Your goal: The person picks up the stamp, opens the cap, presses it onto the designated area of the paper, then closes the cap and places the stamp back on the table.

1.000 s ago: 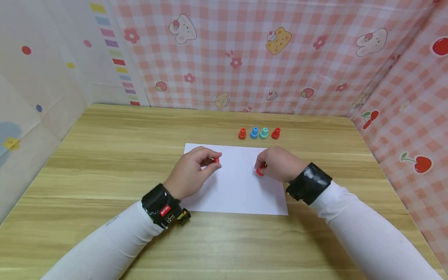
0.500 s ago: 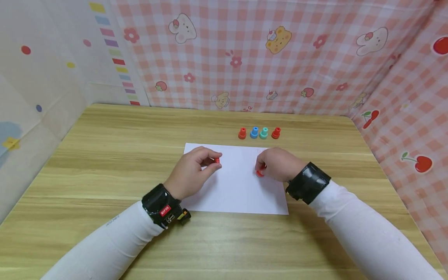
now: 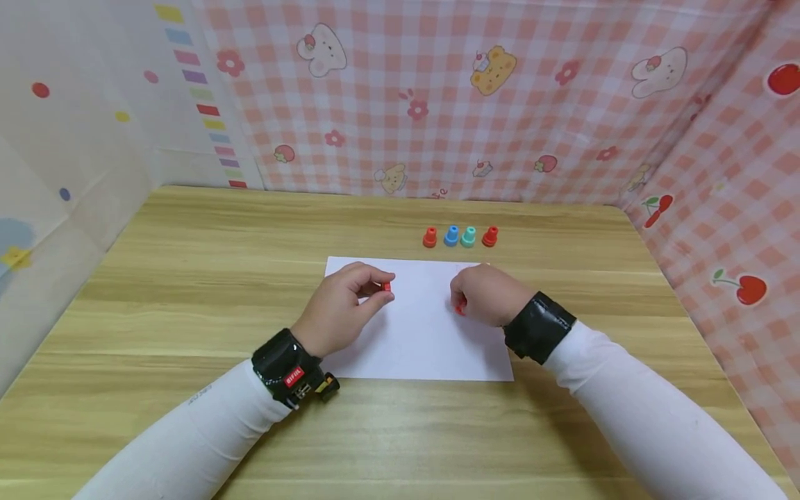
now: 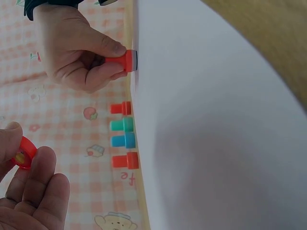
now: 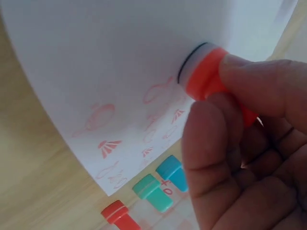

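My left hand [image 3: 337, 305] pinches a small red stamp cap [image 4: 28, 152] between thumb and fingers over the left part of a white sheet of paper [image 3: 412, 347]. On the sheet's right part, my right hand [image 3: 494, 295] grips a red toy stamp [image 5: 208, 72] by its handle, with the stamping face toward the paper. Whether that face touches the sheet or hovers just off it, I cannot tell. Faint red prints [image 5: 109, 147] of small shapes show near the paper's far right corner in the right wrist view.
Behind the sheet, several capped stamps stand in a row: a red one [image 3: 430, 237], a blue one [image 3: 451, 236], a teal one [image 3: 469, 237] and another red one [image 3: 490, 237]. The wooden table [image 3: 400, 430] ends at a checkered cloth backdrop [image 3: 375, 90].
My right hand has shifted slightly left with the red stamp, and less of the stamp shows in the head view. My left hand has stayed in place with the cap.
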`<state>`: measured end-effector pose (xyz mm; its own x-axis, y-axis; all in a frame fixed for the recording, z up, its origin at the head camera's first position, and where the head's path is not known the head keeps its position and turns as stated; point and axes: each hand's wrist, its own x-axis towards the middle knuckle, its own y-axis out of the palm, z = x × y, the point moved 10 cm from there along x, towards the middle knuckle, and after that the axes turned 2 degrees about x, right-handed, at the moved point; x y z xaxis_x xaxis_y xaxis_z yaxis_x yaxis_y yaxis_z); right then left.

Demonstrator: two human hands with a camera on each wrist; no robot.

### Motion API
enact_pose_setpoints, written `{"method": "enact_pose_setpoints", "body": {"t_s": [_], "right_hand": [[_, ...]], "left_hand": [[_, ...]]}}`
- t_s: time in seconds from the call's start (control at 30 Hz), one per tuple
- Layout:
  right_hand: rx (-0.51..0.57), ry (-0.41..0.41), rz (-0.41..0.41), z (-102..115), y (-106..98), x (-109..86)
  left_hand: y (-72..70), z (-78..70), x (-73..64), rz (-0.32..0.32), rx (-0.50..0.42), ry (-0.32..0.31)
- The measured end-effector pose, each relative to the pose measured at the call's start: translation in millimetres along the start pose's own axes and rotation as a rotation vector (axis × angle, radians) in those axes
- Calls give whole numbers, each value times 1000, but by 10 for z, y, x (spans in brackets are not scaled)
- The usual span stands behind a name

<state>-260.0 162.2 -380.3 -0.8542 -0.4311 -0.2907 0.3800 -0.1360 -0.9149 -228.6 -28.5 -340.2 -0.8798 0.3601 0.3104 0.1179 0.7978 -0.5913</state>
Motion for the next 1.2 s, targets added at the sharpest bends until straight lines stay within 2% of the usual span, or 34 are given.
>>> {"method": "enact_pose_setpoints", "body": {"t_s": [0.53,1.2], "right_hand": [[-35,-25,-16,31,25,-12],[-23,4,-21,14,48,-28]], "left_hand": [[17,-3,6,0,-2,1],[26,-5,6,3,13,-3]]}}
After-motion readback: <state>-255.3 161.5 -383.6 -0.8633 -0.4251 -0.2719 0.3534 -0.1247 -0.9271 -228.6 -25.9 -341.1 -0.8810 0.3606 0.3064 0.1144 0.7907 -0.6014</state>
